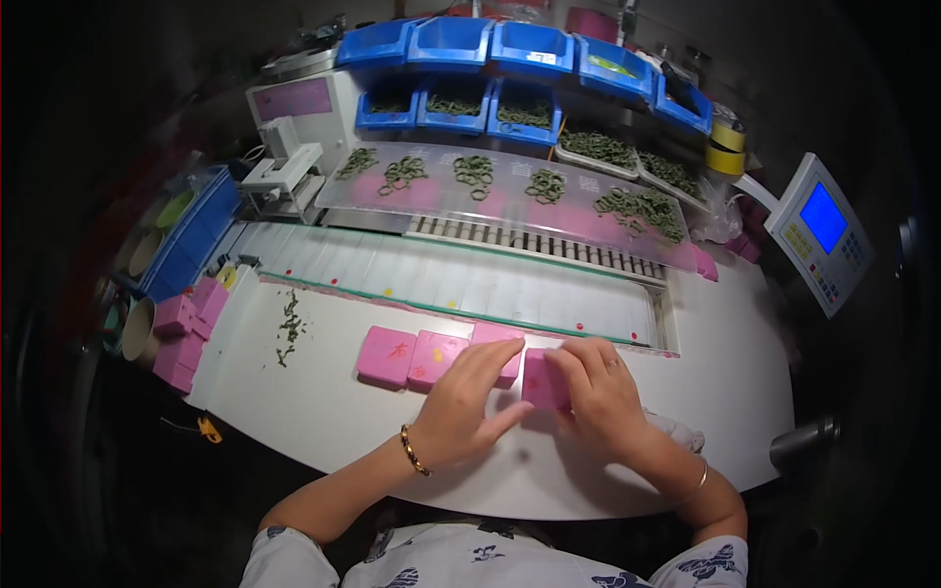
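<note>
Four-sided pink blocks, like rubber moulds, lie in a row on the white table in front of me. My right hand (603,397) has its fingers curled over the rightmost pink block (535,380) and grips it. My left hand (466,402) reaches over the row with fingers stretched and thumb spread, its thumb tip close to that same block. The fingertips partly cover a third pink block (498,345). Left of it sit a pink block with a yellow mark (431,353) and a pink block with red writing (385,357), side by side.
Beyond lies a white panel with a green edge (470,316). Past it, a translucent sheet (441,196) bears clusters of green rings (474,174). Blue bins (451,41) stand behind. A control screen (821,220) is at right, stacked pink blocks (181,338) and green scraps (287,328) at left.
</note>
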### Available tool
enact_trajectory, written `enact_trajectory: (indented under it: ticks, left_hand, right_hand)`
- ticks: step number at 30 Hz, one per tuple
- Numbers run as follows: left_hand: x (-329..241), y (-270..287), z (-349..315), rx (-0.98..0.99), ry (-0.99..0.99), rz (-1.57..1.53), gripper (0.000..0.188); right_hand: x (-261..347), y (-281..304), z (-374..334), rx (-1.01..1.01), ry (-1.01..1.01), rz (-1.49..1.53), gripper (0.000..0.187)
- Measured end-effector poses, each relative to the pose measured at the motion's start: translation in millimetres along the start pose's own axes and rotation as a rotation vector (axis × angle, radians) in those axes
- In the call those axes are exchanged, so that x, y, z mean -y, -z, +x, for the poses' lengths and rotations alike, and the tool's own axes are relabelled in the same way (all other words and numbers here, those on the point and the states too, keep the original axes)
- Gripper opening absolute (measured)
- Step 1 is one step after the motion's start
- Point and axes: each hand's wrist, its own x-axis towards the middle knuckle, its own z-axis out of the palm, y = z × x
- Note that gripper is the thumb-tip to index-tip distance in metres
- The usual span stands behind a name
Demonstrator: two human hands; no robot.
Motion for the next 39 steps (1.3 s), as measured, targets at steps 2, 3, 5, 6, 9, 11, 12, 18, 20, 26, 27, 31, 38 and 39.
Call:
enact_trajectory:
  ticks: [2, 3, 5, 6, 9, 11, 12, 18, 20, 26, 27, 31, 38, 39]
  left_hand:
    - [-2, 0, -6, -0.010, 0.082, -0.128, 0.060]
    - [-2, 0, -8, 0.124, 0.200, -0.329, 0.053]
    - [0, -1, -11, 0.258, 0.316, -0.530, 0.047]
    - [1, -3, -17, 0.238, 0.257, -0.434, 0.044]
    - [2, -8, -34, 0.235, 0.197, -0.254, 0.040]
    - [-1, -9, -36, 0.260, 0.198, -0.265, 0.037]
    - [-2, -10, -37, 0.275, 0.193, -0.271, 0.035]
    - [-7, -16, -34, 0.266, 0.262, -0.369, 0.028]
    - [-3, -18, -32, 0.267, 0.255, -0.358, 0.029]
    - [16, -19, -21, 0.319, 0.409, -0.469, 0.032]
    - [26, -23, -23, 0.275, 0.430, -0.469, 0.032]
    - [24, -18, -15, 0.271, 0.698, -0.634, 0.034]
    - [19, -20, -18, 0.241, 0.667, -0.777, 0.025]
    - [17, -21, -20, 0.202, 0.639, -0.814, 0.022]
  right_hand:
    - [15, -1, -11, -0.180, 0.135, -0.121, 0.053]
    - [23, -5, -16, -0.215, 0.172, -0.144, 0.050]
    - [30, -13, -26, -0.218, 0.170, -0.128, 0.043]
    - [34, -14, -28, -0.215, 0.137, -0.078, 0.040]
    - [40, -13, -35, -0.161, 0.002, 0.147, 0.031]
    - [44, -18, -36, -0.166, -0.026, 0.125, 0.028]
    - [46, -21, -36, -0.175, -0.043, 0.097, 0.025]
    - [50, -23, -29, -0.156, -0.051, 0.061, 0.022]
    - [50, -25, -30, -0.164, -0.046, 0.049, 0.022]
    - [54, -33, -45, -0.207, -0.012, 0.013, 0.022]
    - [55, -33, -48, -0.244, 0.003, 0.015, 0.021]
    - [66, -32, -70, -0.234, -0.009, 0.129, 0.022]
    - [67, -45, -56, -0.371, -0.160, 0.162, 0.024]
    - [65, -41, -45, -0.395, -0.156, 0.121, 0.031]
